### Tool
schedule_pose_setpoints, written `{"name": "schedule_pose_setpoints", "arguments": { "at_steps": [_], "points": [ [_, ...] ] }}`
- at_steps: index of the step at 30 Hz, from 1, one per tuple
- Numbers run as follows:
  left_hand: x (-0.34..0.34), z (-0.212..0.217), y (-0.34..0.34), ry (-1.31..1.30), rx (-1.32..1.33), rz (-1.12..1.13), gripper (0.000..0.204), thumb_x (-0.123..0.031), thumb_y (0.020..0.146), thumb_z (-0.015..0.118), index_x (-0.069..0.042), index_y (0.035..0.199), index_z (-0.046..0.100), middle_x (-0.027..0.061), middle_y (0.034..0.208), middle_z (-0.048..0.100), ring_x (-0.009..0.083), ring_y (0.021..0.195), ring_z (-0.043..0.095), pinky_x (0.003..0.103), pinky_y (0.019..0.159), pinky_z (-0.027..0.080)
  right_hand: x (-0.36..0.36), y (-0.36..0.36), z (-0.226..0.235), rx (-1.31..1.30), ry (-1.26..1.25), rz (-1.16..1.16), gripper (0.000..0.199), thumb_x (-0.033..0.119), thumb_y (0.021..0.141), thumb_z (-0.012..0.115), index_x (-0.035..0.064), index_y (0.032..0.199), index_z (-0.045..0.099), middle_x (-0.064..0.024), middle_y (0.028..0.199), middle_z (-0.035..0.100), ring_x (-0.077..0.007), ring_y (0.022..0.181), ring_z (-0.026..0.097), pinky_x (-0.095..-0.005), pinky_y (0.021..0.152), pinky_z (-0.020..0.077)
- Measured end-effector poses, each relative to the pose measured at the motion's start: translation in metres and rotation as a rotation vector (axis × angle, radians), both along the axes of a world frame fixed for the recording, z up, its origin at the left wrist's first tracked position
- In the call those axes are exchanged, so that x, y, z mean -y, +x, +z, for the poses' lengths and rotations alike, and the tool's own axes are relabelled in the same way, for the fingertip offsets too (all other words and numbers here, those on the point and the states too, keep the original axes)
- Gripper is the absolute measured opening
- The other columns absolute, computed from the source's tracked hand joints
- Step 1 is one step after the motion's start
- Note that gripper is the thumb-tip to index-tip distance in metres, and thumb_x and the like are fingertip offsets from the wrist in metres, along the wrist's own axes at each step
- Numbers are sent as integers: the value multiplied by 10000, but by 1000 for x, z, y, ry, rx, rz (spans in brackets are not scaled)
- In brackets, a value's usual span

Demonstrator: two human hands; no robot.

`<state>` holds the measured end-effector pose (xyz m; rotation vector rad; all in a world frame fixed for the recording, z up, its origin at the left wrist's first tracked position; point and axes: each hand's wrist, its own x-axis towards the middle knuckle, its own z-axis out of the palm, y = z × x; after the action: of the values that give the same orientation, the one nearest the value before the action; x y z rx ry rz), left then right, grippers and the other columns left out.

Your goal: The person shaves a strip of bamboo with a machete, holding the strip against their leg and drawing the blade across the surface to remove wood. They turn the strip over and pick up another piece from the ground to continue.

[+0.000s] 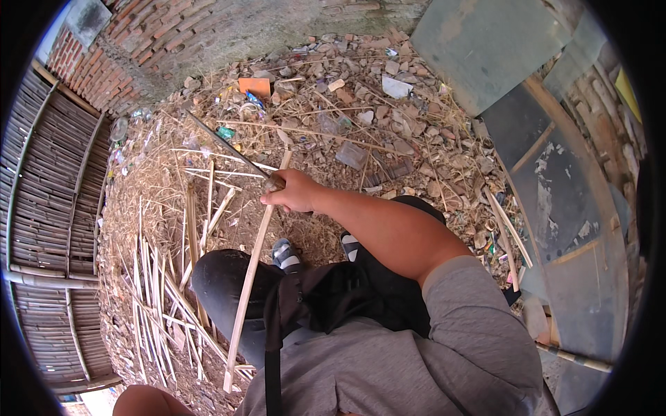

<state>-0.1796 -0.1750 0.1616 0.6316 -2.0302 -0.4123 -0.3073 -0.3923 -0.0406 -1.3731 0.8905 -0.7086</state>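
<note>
My right hand [300, 191] is closed around the wooden handle of a long knife [223, 143]. The dark, narrow blade points away to the far left. A pale split bamboo strip [250, 277] passes under the same hand and slants down over my left thigh toward my body. The fingers touch it, but whether they also grip it I cannot tell. Only a bit of my left arm [152, 402] shows at the lower edge; the left hand is out of sight. Several similar bamboo strips [158, 305] lie in a loose pile on the ground to my left.
A woven bamboo panel [48, 173] stands at the left, and a brick wall [163, 48] closes off the back. Rubble and litter [368, 118] cover the ground ahead. Grey boards [489, 52] and a worn dark panel [555, 194] lean along the right.
</note>
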Motion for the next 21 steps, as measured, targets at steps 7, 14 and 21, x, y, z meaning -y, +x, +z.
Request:
{"name": "schedule_pose_setpoints", "arguments": {
  "at_steps": [7,14,21],
  "points": [
    [-2,-6,2,-4,-22,-5,792,-692,910,556,-60,1388,542,208,1444,496,384,1400,426,649,1180,228,-2,-1,-1,19,18,-2,275,251,869,808,35,965,667,-9,725,623,-98,551,564,-296,531,452],
    [-16,-6,16,-29,-30,63,809,-715,904,556,-64,1384,547,207,1446,491,385,1400,423,659,1178,222,0,-1,-2,14,33,17,252,234,886,804,42,944,650,-14,772,656,-79,550,565,-263,517,445],
    [-27,7,20,-88,-11,120,826,-738,897,556,-67,1380,552,207,1449,487,386,1401,420,670,1176,217,-4,5,-1,49,50,11,264,224,877,818,40,892,629,-8,715,618,-92,518,552,-292,492,442]
  ]
}}
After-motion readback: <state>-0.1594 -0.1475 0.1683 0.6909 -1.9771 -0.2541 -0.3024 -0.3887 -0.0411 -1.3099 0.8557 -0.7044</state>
